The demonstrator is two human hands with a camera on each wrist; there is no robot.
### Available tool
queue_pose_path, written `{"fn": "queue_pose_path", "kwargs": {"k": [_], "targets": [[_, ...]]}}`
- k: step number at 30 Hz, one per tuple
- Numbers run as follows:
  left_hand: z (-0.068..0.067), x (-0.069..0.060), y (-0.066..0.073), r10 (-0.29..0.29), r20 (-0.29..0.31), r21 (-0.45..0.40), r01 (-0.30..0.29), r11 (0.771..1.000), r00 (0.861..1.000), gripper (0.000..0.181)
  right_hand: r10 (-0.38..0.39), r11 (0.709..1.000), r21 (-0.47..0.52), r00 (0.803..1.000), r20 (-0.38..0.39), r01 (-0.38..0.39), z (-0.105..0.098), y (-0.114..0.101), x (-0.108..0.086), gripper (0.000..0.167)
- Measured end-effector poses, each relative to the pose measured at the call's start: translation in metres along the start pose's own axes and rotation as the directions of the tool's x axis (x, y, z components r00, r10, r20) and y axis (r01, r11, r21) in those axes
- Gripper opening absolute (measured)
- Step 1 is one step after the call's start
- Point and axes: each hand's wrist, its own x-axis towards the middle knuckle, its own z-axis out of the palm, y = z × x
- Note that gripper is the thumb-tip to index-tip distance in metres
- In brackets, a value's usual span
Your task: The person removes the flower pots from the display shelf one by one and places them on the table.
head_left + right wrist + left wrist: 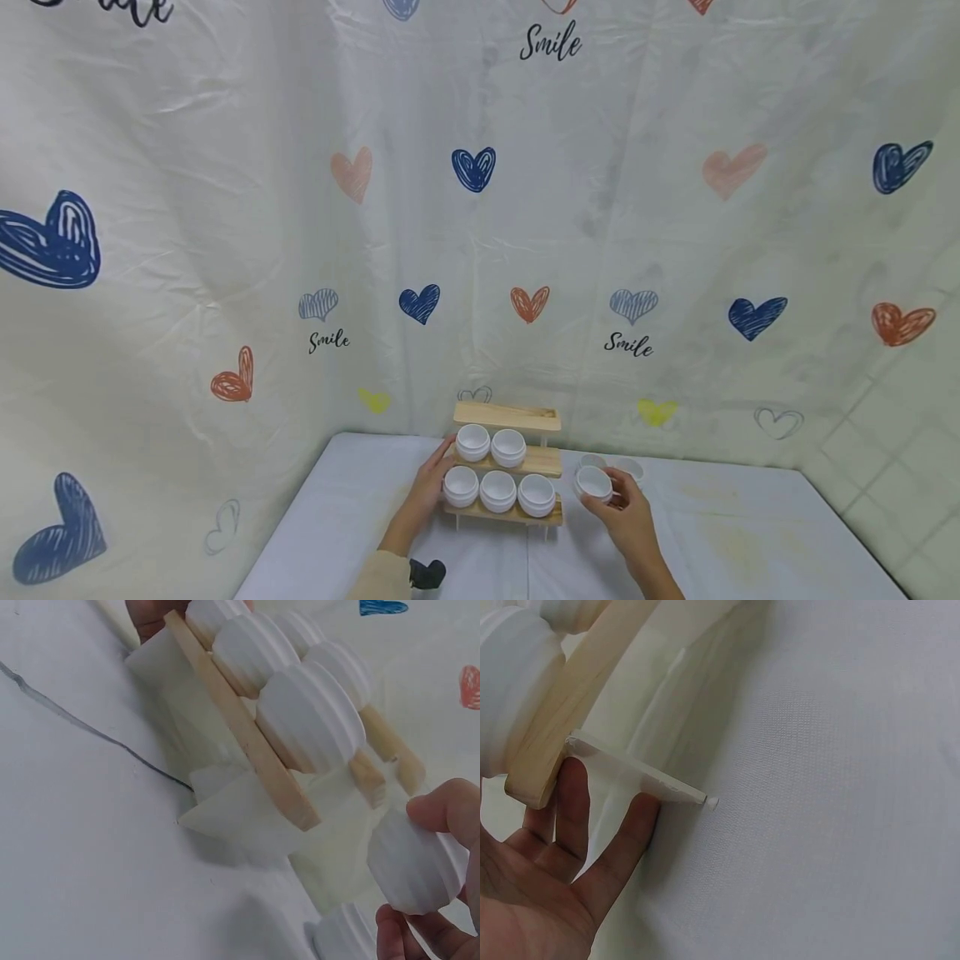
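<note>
A wooden tiered rack [543,462] on pale clear legs stands near the back wall. Three white ribbed cups [498,492] sit on its bottom shelf and two more white cups [508,447] on the middle one. My left hand [426,490] grips the rack's left end; in the left wrist view bent fingers [571,795] reach behind the shelf end, beside a clear leg [634,765]. My right hand [628,517] pinches one white cup [416,862] between thumb and fingers, right of the rack. Its thumb [442,806] lies on the cup's upper edge.
Two other white cups [632,467] stand on the white-covered table [735,533] behind my right hand, one of them partly hidden. A heart-printed cloth wall [480,242] rises close behind the rack. A dark shape [427,575] shows beside my left wrist.
</note>
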Motion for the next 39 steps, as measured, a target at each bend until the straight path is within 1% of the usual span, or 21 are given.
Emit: {"fn": "queue_pose_path", "kwargs": {"k": [5,7,12,19,25,33,39], "targets": [[-0.001,0.002,-0.003,0.006,0.003,0.003,-0.006,1.0,1.0,0.056,0.004,1.0,-0.017,1.0,-0.006,-0.004,-0.001,0.004,0.0,0.071],[-0.001,0.002,-0.004,0.0,0.001,-0.002,0.0,1.0,1.0,0.056,-0.004,1.0,-0.009,1.0,-0.009,0.004,-0.002,0.006,-0.001,0.071],[-0.001,0.003,-0.005,-0.005,0.002,-0.003,0.005,1.0,1.0,0.057,0.004,1.0,0.014,1.0,-0.013,-0.004,-0.004,0.012,-0.001,0.07],[0.0,0.004,-0.005,0.005,-0.001,0.008,-0.005,1.0,1.0,0.056,0.011,0.999,0.044,1.0,-0.004,-0.011,-0.008,0.021,0.001,0.073],[0.0,0.002,-0.003,-0.017,0.0,0.015,0.017,1.0,1.0,0.057,0.014,0.998,0.059,1.0,0.0,-0.014,-0.01,0.026,0.003,0.073],[0.001,-0.002,0.002,-0.004,-0.001,0.012,0.004,1.0,1.0,0.056,0.044,0.999,0.029,0.999,0.004,-0.044,-0.01,0.036,0.008,0.073],[0.001,-0.003,0.004,-0.013,-0.002,0.015,0.014,1.0,1.0,0.056,0.063,0.998,-0.01,0.998,0.008,-0.063,-0.011,0.041,0.011,0.071]]}}
